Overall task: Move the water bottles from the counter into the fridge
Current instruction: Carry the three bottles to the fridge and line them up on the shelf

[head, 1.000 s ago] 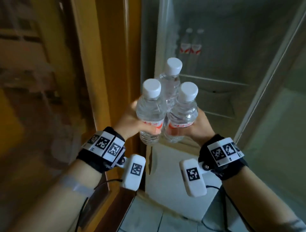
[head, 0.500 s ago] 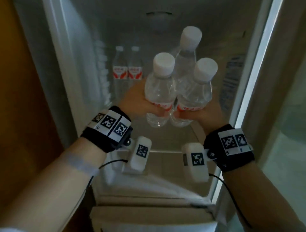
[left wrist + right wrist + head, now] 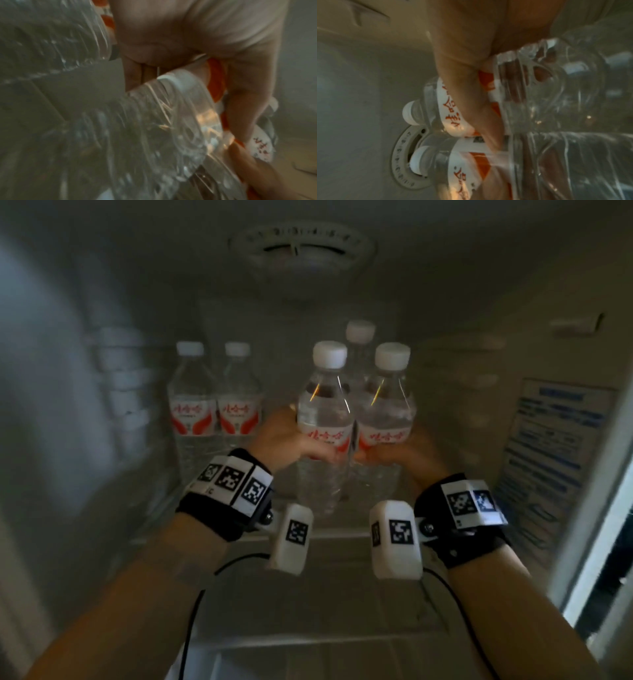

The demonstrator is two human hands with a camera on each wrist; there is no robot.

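Observation:
Three clear water bottles with white caps and red-and-white labels are clustered upright inside the fridge, held between both hands. My left hand grips the front left bottle at its label. My right hand grips the front right bottle. The third bottle stands behind them, mostly hidden; only its cap and neck show. In the left wrist view my fingers wrap a bottle's label. In the right wrist view my fingers lie across the labels of two bottles. The bottle bases sit near the shelf; contact is unclear.
Two more bottles stand at the back left of the same shelf. A round thermostat dial is on the fridge ceiling. A blue printed sticker covers the right wall. A lower shelf lies beneath my wrists.
Both hands have carried the three bottles forward, from outside the fridge opening to deep inside it, and lowered them toward the shelf beside the two standing bottles.

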